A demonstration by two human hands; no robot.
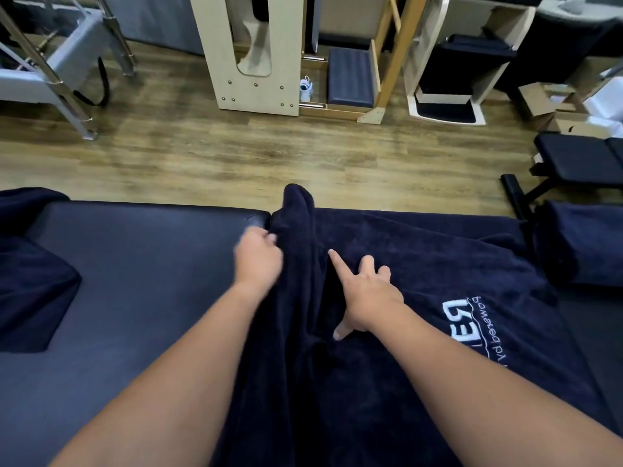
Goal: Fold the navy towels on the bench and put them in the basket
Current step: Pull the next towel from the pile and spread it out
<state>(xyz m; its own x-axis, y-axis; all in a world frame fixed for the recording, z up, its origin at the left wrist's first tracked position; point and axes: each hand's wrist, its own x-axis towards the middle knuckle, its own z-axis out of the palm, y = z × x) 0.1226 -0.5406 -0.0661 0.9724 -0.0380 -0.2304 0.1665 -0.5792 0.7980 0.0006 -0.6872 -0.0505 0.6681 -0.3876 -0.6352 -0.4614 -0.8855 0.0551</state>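
Head view: left hand (258, 252) grips navy towel (421, 264); right hand (365, 294) presses it.

I see both of my bare forearms reaching forward from the bottom of the view, side by side and angled slightly toward each other. My left hand (258, 256) is blurred; its fingers are curled, with navy towel (421, 264) fabric bunched at the fingertips. My right hand (365, 294) lies palm down and spread wide: index finger straight and pointing ahead, thumb stretched back toward me, the other fingers loosely fanned. The towel lies flat under those fingers.
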